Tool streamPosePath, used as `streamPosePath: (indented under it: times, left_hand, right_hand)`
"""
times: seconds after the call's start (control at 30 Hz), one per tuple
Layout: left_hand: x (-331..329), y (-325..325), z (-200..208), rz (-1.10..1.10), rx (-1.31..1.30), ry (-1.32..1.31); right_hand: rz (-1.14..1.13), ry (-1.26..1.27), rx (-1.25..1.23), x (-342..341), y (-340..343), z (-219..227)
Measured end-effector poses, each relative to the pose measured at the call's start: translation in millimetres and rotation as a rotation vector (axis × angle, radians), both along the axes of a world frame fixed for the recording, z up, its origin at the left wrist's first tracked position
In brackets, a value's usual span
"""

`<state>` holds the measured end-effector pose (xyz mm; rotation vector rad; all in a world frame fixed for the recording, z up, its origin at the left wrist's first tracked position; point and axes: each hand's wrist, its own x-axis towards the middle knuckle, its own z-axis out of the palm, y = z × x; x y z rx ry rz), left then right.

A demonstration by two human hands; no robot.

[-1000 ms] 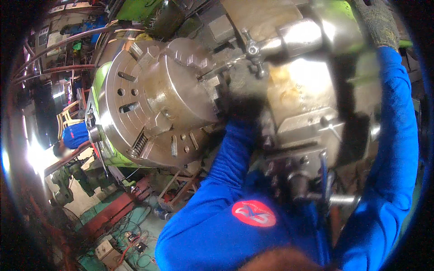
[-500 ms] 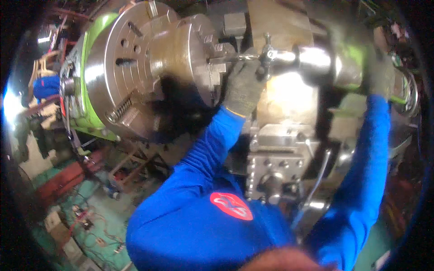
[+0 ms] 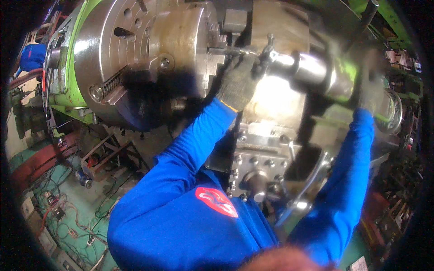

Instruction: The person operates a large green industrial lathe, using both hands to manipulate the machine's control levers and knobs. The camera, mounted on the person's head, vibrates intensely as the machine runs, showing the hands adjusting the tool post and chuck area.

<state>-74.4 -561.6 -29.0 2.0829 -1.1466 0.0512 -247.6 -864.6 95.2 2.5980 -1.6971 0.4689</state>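
Note:
My left hand (image 3: 238,80), in a dark knitted glove, is curled at a tap wrench (image 3: 271,55) with an upright cross bar. Its fingers close around the hub end, partly hidden. A shiny fluted tool (image 3: 245,52) runs left from the wrench toward the jaws of the big lathe chuck (image 3: 181,43). On the wrench's right, the bright tailstock quill (image 3: 311,67) lines up with it. My right hand (image 3: 368,88), also gloved, is at the back of the green tailstock (image 3: 344,79), near its handwheel (image 3: 393,110). Motion blur smears its fingers.
The large round faceplate (image 3: 101,54) stands at left, a coil spring (image 3: 106,88) on its face. Below my hands sits the bolted tool post (image 3: 257,174), beside a curved lever (image 3: 312,176). A dark bar (image 3: 368,16) rises at upper right. Cables (image 3: 68,212) lie across the green floor.
The view has shifted and tilted, so the faceplate appears higher and the upright bar at upper right has come into sight. My left hand stays at the wrench; my right stays by the tailstock.

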Motion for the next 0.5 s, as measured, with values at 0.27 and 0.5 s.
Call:
streamPosePath:
  times: [0.27, 0.5]
  left_hand:
    - [0, 0, -11, 0.021, -0.009, 0.101]
    - [0, -4, -15, 0.015, 0.034, -0.157]
  right_hand:
    - [-0.012, -0.018, 0.021, -1, 1, -1]
    - [-0.032, -0.012, -0.038, 0, 4, -3]
